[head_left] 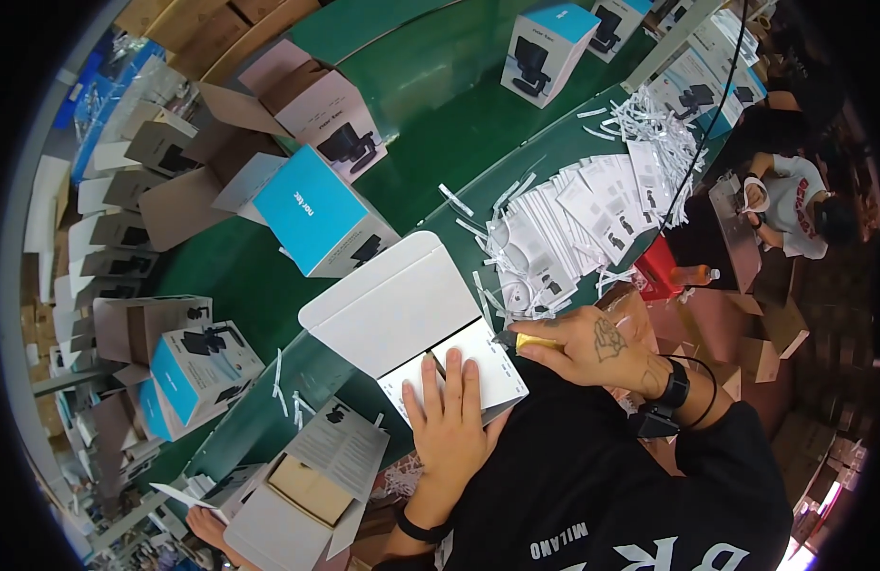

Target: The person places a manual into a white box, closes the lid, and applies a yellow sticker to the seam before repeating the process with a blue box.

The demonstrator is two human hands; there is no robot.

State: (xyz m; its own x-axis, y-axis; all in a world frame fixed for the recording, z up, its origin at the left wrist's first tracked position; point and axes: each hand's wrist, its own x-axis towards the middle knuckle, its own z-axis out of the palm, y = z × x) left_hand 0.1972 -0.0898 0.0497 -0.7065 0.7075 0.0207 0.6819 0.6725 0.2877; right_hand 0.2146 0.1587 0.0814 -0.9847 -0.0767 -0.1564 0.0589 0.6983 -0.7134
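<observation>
In front of me lies a white box with its lid folded back. On it is a white printed sheet, and my left hand rests flat over this with the fingers apart. A thin dark strip shows near the fingertips. My right hand is closed around a yellow utility knife, whose dark tip points at the sheet's upper right edge. Just beyond the knife, many printed leaflets lie fanned out among white paper strips.
Blue-topped cartons stand on the green table, some with flaps up. At lower left, another person's hand is at an open carton. A red bin and a seated person are to the right.
</observation>
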